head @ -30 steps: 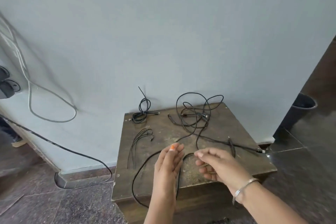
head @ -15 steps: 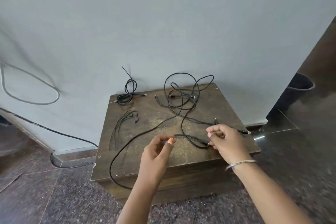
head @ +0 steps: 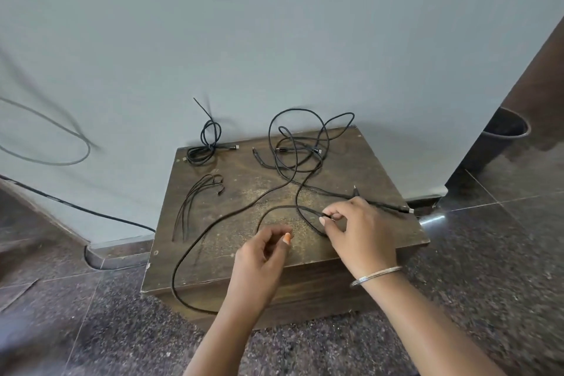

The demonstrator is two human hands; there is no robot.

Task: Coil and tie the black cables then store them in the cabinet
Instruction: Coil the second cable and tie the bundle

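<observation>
Your right hand [head: 357, 232] pinches the long black cable [head: 213, 223] over the brown tabletop [head: 381, 180], while your left hand [head: 262, 256] hangs just beside it with loosely curled fingers holding nothing, and the cable's loop droops off the front edge.

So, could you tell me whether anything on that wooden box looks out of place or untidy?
Yes. The long cable hangs in a loop over the box's front left edge instead of lying on top, its end pinched by the right hand. The tangle at the back is uncoiled, unlike the coiled cable.
</observation>
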